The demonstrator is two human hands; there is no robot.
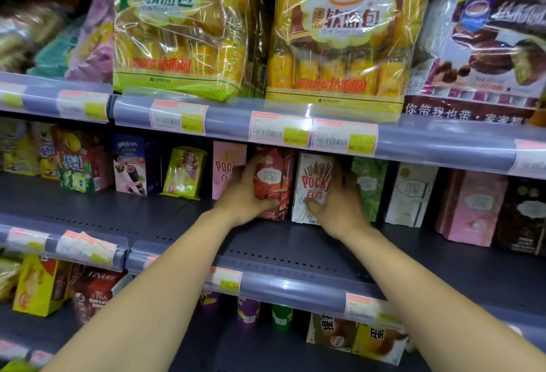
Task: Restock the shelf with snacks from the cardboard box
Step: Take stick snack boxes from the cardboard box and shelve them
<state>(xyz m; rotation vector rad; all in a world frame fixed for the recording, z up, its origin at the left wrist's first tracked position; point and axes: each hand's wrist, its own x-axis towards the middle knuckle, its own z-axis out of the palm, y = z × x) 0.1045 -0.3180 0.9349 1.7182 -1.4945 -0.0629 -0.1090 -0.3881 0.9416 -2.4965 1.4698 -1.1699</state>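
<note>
Head view shows a red Pejoy biscuit-stick carton standing upright at the back of the dark grey perforated metal middle shelf, near the frame's centre. The left hand grips it: its fingers wrap the carton's nine o'clock edge and the thumb curls across the lower front. Close at its three o'clock stands a white Pocky biscuit-stick carton. The right hand holds it the same way, with the thumb on the lower front and the fingers curled round the far edge. Both cartons look seated on the shelf, so I judge this to be the squaring-up of two facings, not a carry.

A pink Pocky carton stands just beside the red one at nine o'clock, partly behind the left hand. At three o'clock of the white one come a green patterned carton, then a cream carton, then a pale pink carton.

This row sits well back, and a broad band of bare shelf runs from it at six o'clock to the grey plastic price rail. Much of the restocking therefore seems left to do. The cardboard box is out of view, so how many snacks remain cannot be told. At twelve o'clock, clear plastic bags of yellow soft bread fill the upper shelf.
</note>
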